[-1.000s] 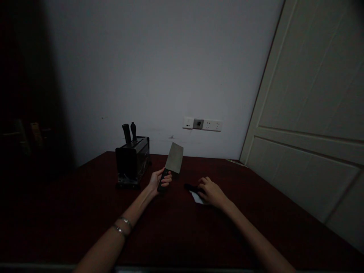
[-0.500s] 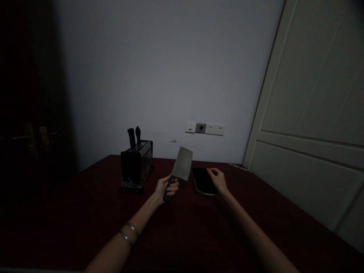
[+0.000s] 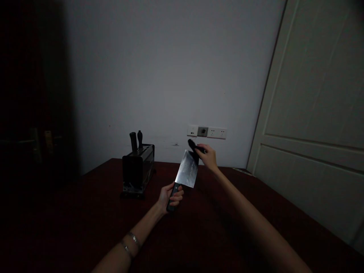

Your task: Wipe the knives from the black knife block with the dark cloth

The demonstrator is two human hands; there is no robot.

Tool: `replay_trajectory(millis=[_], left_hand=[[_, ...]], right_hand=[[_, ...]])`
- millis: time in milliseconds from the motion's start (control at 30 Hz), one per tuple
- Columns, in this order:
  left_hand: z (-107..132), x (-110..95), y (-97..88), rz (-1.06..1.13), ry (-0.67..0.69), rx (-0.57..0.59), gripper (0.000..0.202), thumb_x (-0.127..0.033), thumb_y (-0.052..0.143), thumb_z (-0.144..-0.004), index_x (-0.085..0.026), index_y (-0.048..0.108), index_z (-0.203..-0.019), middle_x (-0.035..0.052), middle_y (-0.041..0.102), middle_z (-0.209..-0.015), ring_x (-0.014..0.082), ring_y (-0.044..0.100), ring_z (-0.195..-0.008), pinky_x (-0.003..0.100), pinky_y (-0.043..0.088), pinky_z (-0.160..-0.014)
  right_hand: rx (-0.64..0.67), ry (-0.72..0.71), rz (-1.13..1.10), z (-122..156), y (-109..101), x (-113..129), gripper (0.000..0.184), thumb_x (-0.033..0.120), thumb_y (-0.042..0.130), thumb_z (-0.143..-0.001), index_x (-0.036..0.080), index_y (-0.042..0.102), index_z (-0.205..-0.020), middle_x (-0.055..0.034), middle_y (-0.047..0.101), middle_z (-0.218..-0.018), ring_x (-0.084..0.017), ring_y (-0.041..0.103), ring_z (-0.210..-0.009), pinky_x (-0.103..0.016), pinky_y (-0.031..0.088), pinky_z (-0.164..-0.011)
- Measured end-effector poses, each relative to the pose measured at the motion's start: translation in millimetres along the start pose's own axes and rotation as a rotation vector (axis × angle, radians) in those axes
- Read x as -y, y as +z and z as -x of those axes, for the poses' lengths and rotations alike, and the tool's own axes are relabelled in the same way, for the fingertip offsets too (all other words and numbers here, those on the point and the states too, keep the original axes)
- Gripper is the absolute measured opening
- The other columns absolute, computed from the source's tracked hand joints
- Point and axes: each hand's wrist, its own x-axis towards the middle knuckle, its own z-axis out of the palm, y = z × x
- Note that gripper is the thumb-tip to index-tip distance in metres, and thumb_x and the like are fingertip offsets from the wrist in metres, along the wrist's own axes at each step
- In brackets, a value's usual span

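My left hand (image 3: 164, 198) grips a cleaver (image 3: 187, 170) at twelve o'clock by its handle, blade tilted toward one. Just beyond, my right hand (image 3: 209, 156) pinches a black cloth (image 3: 192, 145) by the blade's far end. A knife block (image 3: 133, 172) stands at eleven o'clock; farther, wall sockets (image 3: 217, 132) sit toward one.

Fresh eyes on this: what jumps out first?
The bright cleaver, mid-picture, tilted blade-up in the left hand. At its top end, the right hand holds what looks like a dark cloth. Then the knife block, left of the cleaver on the dark red table, two black handles sticking up.
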Motion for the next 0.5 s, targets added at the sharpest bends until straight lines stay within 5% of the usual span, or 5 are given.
replay_trajectory(millis=[67, 233, 500], left_hand=[[0, 0, 1.5, -0.013, -0.006, 0.008, 0.022, -0.033, 0.042, -0.085, -0.014, 0.04, -0.073, -0.0065, 0.024, -0.054, 0.0018, 0.019, -0.035, 0.01, 0.01, -0.028], [0, 1, 6.7, -0.05, -0.006, 0.039, 0.024, -0.034, 0.042, -0.085, -0.013, 0.041, -0.073, -0.0065, 0.025, -0.054, 0.0014, 0.017, -0.035, 0.01, 0.011, -0.028], [-1, 0, 6.0, -0.066, 0.016, 0.022, 0.026, -0.035, 0.041, -0.085, -0.012, 0.043, -0.073, -0.0064, 0.025, -0.053, 0.0014, 0.018, -0.035, 0.01, 0.011, -0.029]], right_hand=[[0.189, -0.126, 0.047, 6, 5, 7, 0.021, 0.024, 0.071, -0.059, 0.02, 0.069, -0.08, -0.0069, 0.065, -0.105, -0.025, 0.053, -0.106, -0.042, 0.036, -0.097], [0.539, -0.478, 0.379, 18, 8, 4, 0.039, 0.026, 0.052, -0.08, 0.019, 0.053, -0.119, -0.01, 0.049, -0.13, -0.023, 0.035, -0.126, -0.046, 0.029, -0.104], [0.663, -0.428, 0.365, 75, 8, 8, 0.04, 0.03, 0.041, -0.088, 0.023, 0.045, -0.127, -0.0073, 0.04, -0.137, -0.02, 0.033, -0.127, -0.045, 0.027, -0.106]])
